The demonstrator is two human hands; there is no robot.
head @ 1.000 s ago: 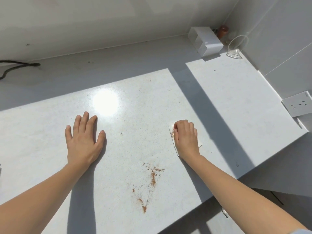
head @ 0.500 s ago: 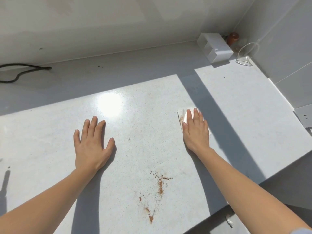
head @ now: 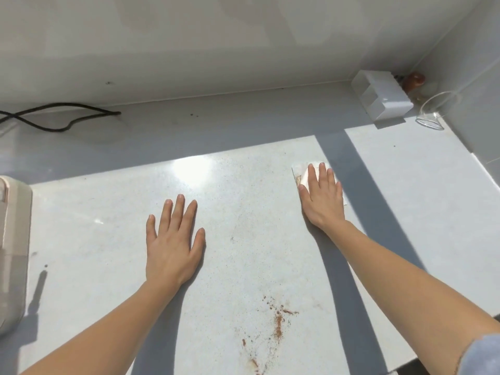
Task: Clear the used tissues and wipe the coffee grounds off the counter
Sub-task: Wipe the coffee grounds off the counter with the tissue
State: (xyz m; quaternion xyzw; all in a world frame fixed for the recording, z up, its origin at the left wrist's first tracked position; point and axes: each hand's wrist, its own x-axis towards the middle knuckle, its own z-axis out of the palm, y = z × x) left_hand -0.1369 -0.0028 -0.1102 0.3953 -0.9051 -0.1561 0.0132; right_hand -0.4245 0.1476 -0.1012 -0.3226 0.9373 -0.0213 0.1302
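My right hand (head: pixel 322 197) lies flat with fingers stretched out on a white folded tissue (head: pixel 302 171), pressing it to the white counter (head: pixel 243 207). The tissue's left edge is stained brown. My left hand (head: pixel 173 239) rests palm down on the counter with fingers spread, holding nothing. A streak of brown coffee grounds (head: pixel 277 324) lies near the front edge, between my forearms, with fainter specks trailing toward the front.
A white box (head: pixel 382 100) and a clear glass (head: pixel 435 110) stand in the back right corner, with a brown object (head: pixel 415 79) behind them. A black cable (head: pixel 59 117) lies at the back left. A beige appliance (head: pixel 12 255) sits at the left edge.
My right hand has slid the tissue away from me toward the back of the counter and its fingers have flattened out. The left hand has stayed in place.
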